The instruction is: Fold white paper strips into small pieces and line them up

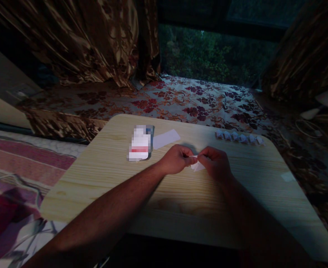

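Observation:
Between my two hands is a small piece of folded white paper (pixel 198 166), held just above the wooden table (pixel 108 186). My left hand (pixel 177 159) pinches its left side between thumb and fingers. From the right, my right hand (pixel 215 162) grips the same paper, its fingers curled close to the left thumb. Part of the paper is hidden by the fingers. Beyond my left hand lies a flat white paper strip (pixel 166 139). Several small folded paper pieces (pixel 239 137) stand in a row near the table's far right edge.
A phone-like object (pixel 139 143), blurred by pixelation, lies left of the paper strip. A pale scrap (pixel 288 176) sits by the right edge. Past the table are a flowered window-seat cover (pixel 180 96) and patterned curtains (pixel 97 41). A striped bedspread (pixel 19 163) is at left.

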`<move>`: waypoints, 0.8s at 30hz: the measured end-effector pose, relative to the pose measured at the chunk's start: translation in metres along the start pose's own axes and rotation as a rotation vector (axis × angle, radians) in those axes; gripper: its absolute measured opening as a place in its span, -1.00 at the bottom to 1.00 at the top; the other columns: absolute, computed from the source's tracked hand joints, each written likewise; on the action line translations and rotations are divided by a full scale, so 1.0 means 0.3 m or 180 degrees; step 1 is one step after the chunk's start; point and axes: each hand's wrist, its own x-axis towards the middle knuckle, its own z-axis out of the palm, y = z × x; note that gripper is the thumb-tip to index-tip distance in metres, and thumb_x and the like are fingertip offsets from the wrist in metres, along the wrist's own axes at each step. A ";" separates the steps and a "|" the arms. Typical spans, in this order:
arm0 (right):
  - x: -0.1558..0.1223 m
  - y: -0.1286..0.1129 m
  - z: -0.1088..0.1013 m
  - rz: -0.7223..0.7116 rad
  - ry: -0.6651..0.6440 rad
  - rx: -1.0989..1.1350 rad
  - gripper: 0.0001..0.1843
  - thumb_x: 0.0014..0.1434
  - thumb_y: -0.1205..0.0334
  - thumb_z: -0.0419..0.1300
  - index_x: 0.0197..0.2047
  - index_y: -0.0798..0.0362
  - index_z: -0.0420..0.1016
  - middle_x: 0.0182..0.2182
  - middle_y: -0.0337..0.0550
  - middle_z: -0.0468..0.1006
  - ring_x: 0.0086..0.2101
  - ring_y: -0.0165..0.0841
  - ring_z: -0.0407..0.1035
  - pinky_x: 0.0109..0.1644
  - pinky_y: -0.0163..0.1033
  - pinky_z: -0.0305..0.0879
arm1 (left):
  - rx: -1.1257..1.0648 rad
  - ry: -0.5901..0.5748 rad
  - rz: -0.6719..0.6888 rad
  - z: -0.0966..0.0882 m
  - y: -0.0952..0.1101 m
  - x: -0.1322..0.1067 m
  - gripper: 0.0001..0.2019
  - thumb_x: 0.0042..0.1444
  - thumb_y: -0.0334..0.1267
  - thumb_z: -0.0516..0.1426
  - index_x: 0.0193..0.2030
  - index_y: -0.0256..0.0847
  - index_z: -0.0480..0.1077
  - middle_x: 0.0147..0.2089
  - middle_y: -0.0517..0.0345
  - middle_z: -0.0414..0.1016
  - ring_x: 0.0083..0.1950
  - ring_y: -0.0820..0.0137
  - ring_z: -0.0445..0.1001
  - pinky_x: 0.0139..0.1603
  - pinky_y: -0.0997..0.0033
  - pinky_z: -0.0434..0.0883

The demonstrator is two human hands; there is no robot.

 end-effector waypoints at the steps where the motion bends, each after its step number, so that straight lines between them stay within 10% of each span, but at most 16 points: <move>1: 0.000 -0.002 0.000 -0.0018 0.0007 -0.0022 -0.90 -0.03 0.33 0.21 -0.55 0.08 0.46 -0.63 -0.31 0.40 -0.55 -0.46 0.23 -0.46 -0.35 0.13 | -0.0023 0.0011 -0.0001 0.001 0.001 0.000 -0.73 0.01 -0.13 0.26 -0.53 -0.29 0.45 -0.58 0.20 0.39 -0.55 0.53 0.27 -0.51 0.50 0.18; 12: 0.000 -0.013 -0.004 -0.0073 -0.0016 -0.0190 -0.90 -0.04 0.34 0.21 -0.57 0.06 0.48 -0.64 -0.31 0.43 -0.56 -0.45 0.27 -0.46 -0.35 0.16 | 0.0001 -0.0178 -0.0008 -0.006 0.005 -0.004 -0.75 0.00 -0.11 0.26 -0.49 -0.28 0.49 -0.58 0.22 0.38 -0.58 0.55 0.21 -0.57 0.54 0.09; 24: 0.015 -0.011 -0.015 0.0344 -0.0196 0.0584 -0.79 0.10 0.13 0.23 -0.46 0.09 0.49 -0.61 -0.28 0.43 -0.55 -0.44 0.27 -0.45 -0.32 0.15 | -0.0546 0.0717 -0.0182 -0.007 0.020 0.006 -0.75 -0.03 -0.17 0.28 -0.57 -0.27 0.42 -0.64 0.23 0.35 -0.61 0.57 0.15 -0.53 0.49 0.04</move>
